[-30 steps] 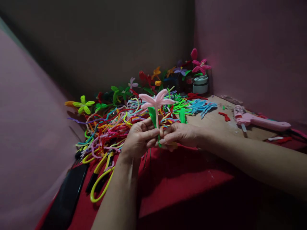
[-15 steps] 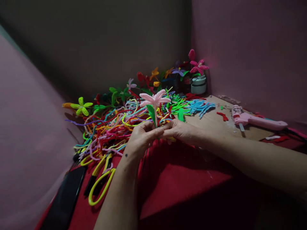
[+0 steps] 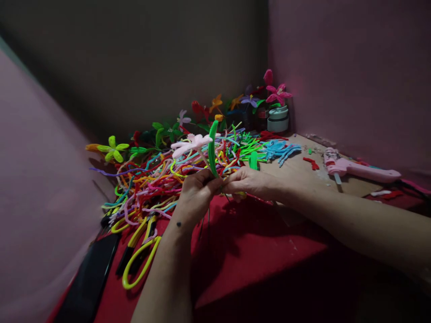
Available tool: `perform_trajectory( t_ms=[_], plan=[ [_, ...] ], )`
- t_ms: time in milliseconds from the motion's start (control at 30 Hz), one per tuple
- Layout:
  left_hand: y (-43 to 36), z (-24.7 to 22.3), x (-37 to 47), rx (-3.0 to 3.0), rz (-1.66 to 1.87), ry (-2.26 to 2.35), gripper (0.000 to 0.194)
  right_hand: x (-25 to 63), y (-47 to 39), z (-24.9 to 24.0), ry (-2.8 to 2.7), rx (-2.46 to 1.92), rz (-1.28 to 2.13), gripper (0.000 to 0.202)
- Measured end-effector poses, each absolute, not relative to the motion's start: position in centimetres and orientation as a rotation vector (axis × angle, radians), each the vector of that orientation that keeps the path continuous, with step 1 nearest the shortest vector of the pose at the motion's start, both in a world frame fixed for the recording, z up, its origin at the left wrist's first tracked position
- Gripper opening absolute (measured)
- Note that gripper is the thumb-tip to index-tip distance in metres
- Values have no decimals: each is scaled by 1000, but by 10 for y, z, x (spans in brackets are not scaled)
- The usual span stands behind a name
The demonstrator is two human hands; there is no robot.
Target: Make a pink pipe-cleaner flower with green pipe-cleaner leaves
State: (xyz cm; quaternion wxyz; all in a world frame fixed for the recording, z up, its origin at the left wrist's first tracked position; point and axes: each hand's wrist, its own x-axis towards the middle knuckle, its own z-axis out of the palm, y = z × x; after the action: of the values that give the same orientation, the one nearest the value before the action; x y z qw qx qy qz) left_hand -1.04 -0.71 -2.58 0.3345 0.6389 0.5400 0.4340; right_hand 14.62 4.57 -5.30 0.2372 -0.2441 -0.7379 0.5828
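Note:
A pale pink pipe-cleaner flower (image 3: 191, 144) with a long green leaf (image 3: 212, 150) stands above my two hands, its blossom tipped to the left. My left hand (image 3: 200, 193) is closed around its stem just below the leaf. Meeting it there, my right hand (image 3: 247, 183) pinches at the same stem, thumb against fingers. Thin dark wires hang down below my left hand. Something yellowish shows under my right fingers, too covered to name. Just behind my right hand is another green leaf piece (image 3: 253, 160).
Loose pipe cleaners (image 3: 151, 184) heap up on the left, with yellow-handled pliers (image 3: 143, 260) and a black phone-like slab (image 3: 89, 278) nearer me. On the right, a pink glue gun (image 3: 363, 171) lies on a board (image 3: 286, 172). Finished flowers (image 3: 114, 149) line the back.
The flower has turned and leaned left between my fingers. Its leaf now stands upright to the right of the blossom, in front of the stem. Both hands remain together in nearly the same place.

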Motion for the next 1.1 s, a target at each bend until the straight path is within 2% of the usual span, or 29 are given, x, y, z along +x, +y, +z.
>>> perform_trajectory(
  t_ms=[233, 467, 733, 1100],
  plan=[
    [-12, -17, -12, 1596, 871, 1207, 24, 148, 53, -60, -2322, -480, 1531, 26],
    [-16, -14, -13, 1333, 873, 1181, 23, 155, 54, -48, -2396, -474, 1581, 21],
    [-18, -17, -22, 1242, 831, 993, 15, 153, 44, -44, -2236, -387, 1752, 20],
    [-12, -24, -31, 1300, 901, 903, 18, 144, 29, -48, -1900, -475, 1830, 24]
  ],
)
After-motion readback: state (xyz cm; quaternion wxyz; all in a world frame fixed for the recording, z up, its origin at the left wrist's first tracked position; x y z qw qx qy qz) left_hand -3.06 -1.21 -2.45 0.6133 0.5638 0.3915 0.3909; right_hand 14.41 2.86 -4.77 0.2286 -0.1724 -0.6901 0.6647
